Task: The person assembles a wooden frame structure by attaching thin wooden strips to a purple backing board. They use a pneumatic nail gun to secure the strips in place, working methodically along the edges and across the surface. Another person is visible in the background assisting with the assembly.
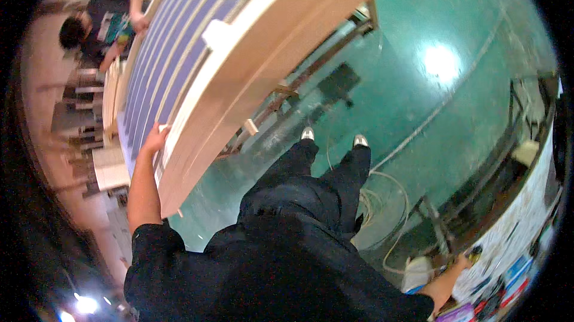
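A long pale wooden frame stands at my left, with purple-blue panels and light strips running along its inner side. My left hand is closed over the near end of the frame's upper edge. Further along that edge sits a white block-like piece. My right arm reaches out to the lower right, over a littered workbench. There my right hand is closed at a small dark and yellowish tool, whose kind is too small to make out.
A co-worker bends over the frame's far side. Stacked wooden pieces lie at the left. A pale hose loops over the green floor beside my feet. Dark metal supports stand by the bench, near a white container.
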### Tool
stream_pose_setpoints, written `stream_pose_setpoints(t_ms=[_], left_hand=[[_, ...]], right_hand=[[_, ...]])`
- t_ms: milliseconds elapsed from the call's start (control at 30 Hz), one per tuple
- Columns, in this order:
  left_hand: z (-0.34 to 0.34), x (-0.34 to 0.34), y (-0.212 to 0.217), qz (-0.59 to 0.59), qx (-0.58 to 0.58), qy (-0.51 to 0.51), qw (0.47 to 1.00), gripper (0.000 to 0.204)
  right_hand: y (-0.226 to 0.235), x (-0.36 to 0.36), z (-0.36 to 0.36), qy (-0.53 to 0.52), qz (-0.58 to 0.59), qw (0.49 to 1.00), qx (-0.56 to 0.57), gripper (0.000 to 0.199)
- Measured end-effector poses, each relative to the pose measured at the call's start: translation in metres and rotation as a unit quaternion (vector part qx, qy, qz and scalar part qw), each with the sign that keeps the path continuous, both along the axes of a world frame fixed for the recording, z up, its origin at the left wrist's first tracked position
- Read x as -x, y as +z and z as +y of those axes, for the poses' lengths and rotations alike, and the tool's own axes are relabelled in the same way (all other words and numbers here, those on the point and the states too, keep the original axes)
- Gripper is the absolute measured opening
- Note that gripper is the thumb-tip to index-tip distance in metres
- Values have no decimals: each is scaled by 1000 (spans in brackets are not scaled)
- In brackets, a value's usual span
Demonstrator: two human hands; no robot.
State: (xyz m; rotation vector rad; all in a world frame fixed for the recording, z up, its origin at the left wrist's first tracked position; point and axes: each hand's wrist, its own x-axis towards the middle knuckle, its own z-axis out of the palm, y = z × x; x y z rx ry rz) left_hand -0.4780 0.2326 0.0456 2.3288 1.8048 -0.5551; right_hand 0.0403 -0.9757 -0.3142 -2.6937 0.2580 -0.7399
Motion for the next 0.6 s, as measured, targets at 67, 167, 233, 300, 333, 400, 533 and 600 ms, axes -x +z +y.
stream_pose_setpoints(t_ms=[67, 167, 233, 300, 333, 400, 533, 600], left_hand=[[-19, -32, 14, -87, 13, -5, 996, 80], [-39, -69, 46, -141, 15, 43, 989, 79], [-41, -74, 62, -189, 39, 38, 981, 81], [-33, -52, 55, -194, -17, -70, 978, 91], [-33, -43, 49, -195, -46, -126, 972, 96], [-51, -39, 64, -205, -13, -162, 965, 105], [-47, 1, 54, -239, 13, -233, 943, 120], [-33, 7, 38, -242, 43, -255, 935, 127]], right_hand=[[18, 16, 40, -106, 76, 989, -75, 45], [41, 1, 123, -172, 232, 934, -208, 50], [38, 1, 195, -167, 295, 899, -278, 47], [37, -12, 278, -109, 391, 816, -412, 40], [39, -21, 320, -57, 466, 720, -511, 38], [104, -14, 454, 25, 593, 690, -414, 34], [228, 9, 684, 334, 693, 628, -123, 29], [253, 21, 738, 500, 627, 581, -142, 35]])
